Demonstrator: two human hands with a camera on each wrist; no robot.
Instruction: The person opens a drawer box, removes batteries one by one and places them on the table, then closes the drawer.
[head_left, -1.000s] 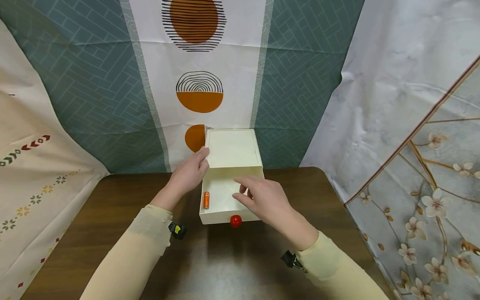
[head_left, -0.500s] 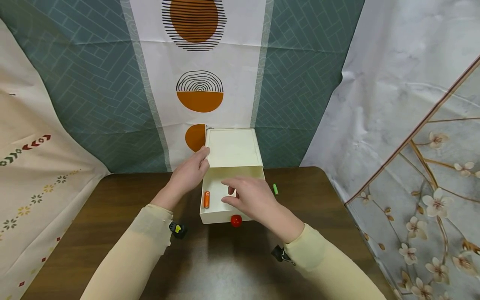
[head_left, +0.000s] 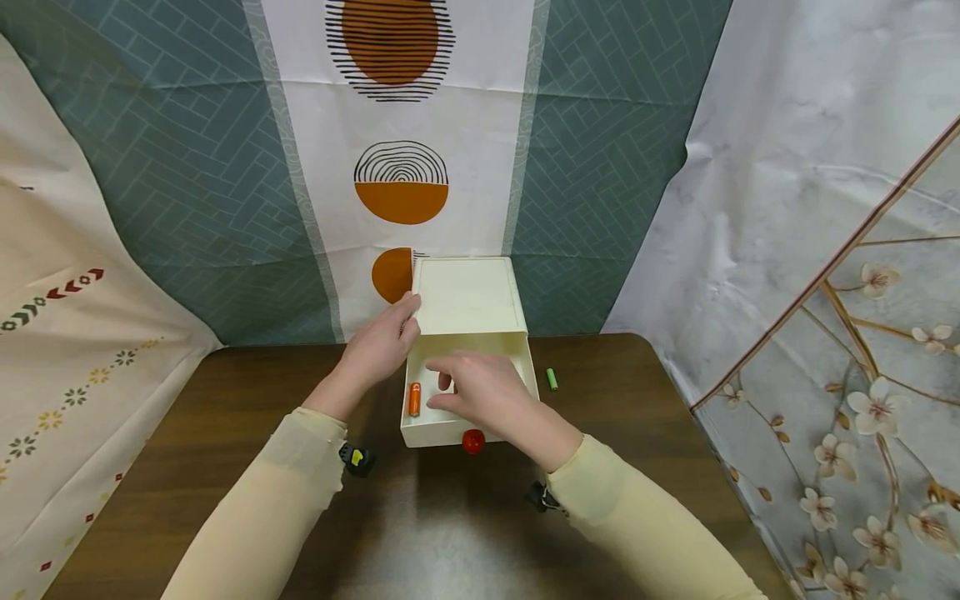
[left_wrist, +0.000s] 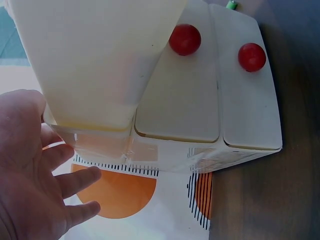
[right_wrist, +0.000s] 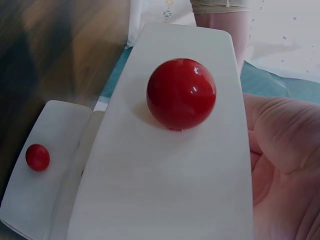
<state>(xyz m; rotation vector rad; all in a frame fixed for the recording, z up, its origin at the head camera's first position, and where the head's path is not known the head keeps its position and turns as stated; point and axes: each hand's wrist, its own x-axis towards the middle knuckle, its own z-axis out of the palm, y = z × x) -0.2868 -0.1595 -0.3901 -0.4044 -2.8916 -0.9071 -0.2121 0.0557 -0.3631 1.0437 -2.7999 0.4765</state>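
A small white drawer cabinet (head_left: 471,296) stands against the backdrop with its top drawer (head_left: 435,435) pulled out. My left hand (head_left: 378,346) rests at the cabinet's upper left edge; the left wrist view shows its fingers (left_wrist: 75,182) spread apart. Inside the drawer, along its left wall, lies an orange battery (head_left: 414,400). Just right of that battery, over the drawer, is my right hand (head_left: 487,392), thumb and fingers apart with nothing seen between them. The right wrist view has the drawer's red knob (right_wrist: 181,94) up close, which hides the fingertips.
A green battery (head_left: 552,379) lies on the brown wooden table (head_left: 622,400), right of the cabinet. Lower drawers with red knobs (left_wrist: 252,57) are pushed in. Patterned cloths (head_left: 630,167) hang behind and at both sides.
My right hand has moved left across the drawer toward the orange battery, bringing the green battery on the table into sight. My left hand has stayed at the cabinet.
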